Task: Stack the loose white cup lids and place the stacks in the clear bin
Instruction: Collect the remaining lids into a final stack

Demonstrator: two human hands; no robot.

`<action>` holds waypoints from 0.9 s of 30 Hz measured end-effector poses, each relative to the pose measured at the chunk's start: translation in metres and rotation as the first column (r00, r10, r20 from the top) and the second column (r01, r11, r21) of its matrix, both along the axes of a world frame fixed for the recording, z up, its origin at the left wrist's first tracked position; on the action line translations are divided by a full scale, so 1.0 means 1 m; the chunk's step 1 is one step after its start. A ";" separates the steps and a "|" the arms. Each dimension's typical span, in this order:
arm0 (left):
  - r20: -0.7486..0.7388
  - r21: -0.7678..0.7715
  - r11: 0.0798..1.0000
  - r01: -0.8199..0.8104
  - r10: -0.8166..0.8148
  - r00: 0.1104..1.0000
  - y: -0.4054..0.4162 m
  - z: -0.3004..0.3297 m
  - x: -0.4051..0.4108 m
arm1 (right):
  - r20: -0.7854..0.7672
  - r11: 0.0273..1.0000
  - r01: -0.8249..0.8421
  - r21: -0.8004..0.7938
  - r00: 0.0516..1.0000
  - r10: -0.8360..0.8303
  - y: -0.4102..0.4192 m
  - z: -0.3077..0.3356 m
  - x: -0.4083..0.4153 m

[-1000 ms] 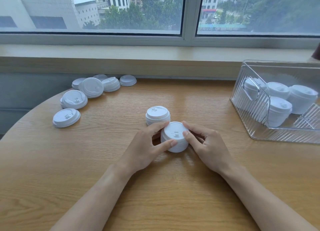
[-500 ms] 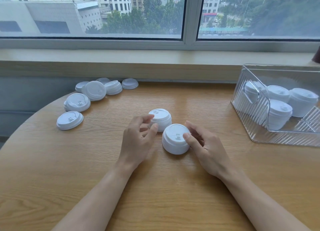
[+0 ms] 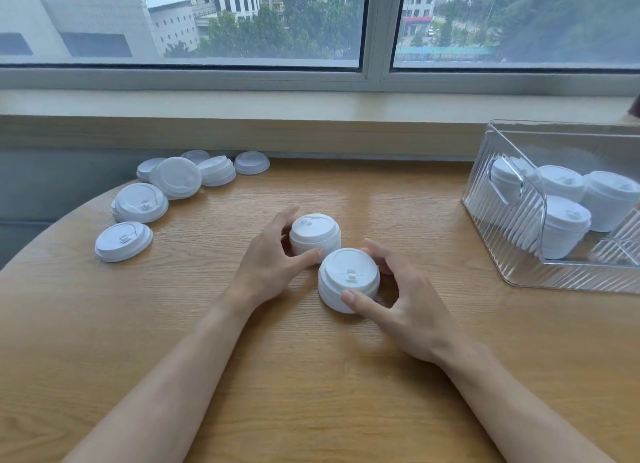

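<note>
Head view. Left hand [image 3: 268, 261] curled round far lid stack [image 3: 315, 235], thumb on its near side, fingers behind. Right hand [image 3: 401, 306] grips near lid stack [image 3: 348, 279], thumb at front, fingers round back. Stacks just beside each other, mid-table. Bare wood-grain table [image 3: 346, 393] open toward near edge. Loose lids [image 3: 138, 202], ridged white plastic, far left near curved rim. Clear ribbed bin [image 3: 519, 254] at right edge, holding stacks.

A round-edged wooden table [image 3: 346, 410] carries loose lids [image 3: 140, 203] near its far-left edge; two lid stacks [image 3: 348, 279] mid-table; a clear bin [image 3: 519, 254] at its right edge.
</note>
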State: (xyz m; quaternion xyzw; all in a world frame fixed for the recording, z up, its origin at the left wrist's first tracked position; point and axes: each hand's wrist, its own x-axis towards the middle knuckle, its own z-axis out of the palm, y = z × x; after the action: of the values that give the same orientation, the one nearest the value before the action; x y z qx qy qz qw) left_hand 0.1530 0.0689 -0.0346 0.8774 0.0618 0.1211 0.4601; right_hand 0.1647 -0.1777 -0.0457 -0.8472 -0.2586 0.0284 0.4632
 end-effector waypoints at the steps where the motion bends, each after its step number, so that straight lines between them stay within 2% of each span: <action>1: 0.014 -0.009 1.000 -0.015 0.015 1.000 -0.001 -0.001 0.000 | -0.008 1.000 0.005 0.014 1.000 -0.005 0.000 0.000 0.000; 4: 0.041 0.043 0.995 -0.089 0.087 0.995 -0.003 -0.004 -0.001 | -0.022 0.999 0.006 0.039 1.000 -0.005 0.001 0.001 0.000; 8: 0.073 0.218 0.961 -0.172 0.160 0.984 -0.007 -0.006 -0.004 | -0.045 0.995 0.016 0.097 0.999 -0.011 0.002 0.002 0.000; 10: 0.061 0.258 0.951 -0.173 0.162 0.985 -0.008 -0.004 -0.005 | -0.057 0.991 0.037 0.131 0.998 -0.029 0.002 0.003 0.000; 12: 0.007 0.220 0.967 -0.125 0.127 0.992 -0.005 -0.001 -0.006 | -0.073 0.988 0.051 0.148 0.997 -0.040 0.001 0.004 0.000; 16: -0.085 0.037 0.999 0.031 -0.027 0.996 0.005 0.004 -0.008 | -0.111 0.982 0.072 0.173 0.992 -0.053 0.002 0.008 -0.001; 19: -0.096 0.021 0.995 0.097 -0.095 0.991 0.011 0.006 -0.007 | -0.127 0.966 0.127 0.223 0.987 -0.101 0.003 0.013 0.012; 23: -0.027 0.014 0.998 0.060 -0.060 0.998 0.011 0.001 -0.003 | -0.173 0.962 0.172 0.211 0.975 -0.136 0.006 0.017 0.045; 27: 0.025 0.128 0.991 -0.035 0.032 0.999 0.000 -0.001 0.001 | -0.163 0.997 0.039 0.068 0.986 -0.028 0.015 0.018 0.071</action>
State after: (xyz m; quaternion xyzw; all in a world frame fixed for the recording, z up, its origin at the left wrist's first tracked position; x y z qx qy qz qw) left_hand 0.1535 0.0689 -0.0356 0.9025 0.0633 0.1425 0.4014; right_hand 0.2354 -0.1623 -0.0280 -0.8294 -0.2067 0.0803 0.5128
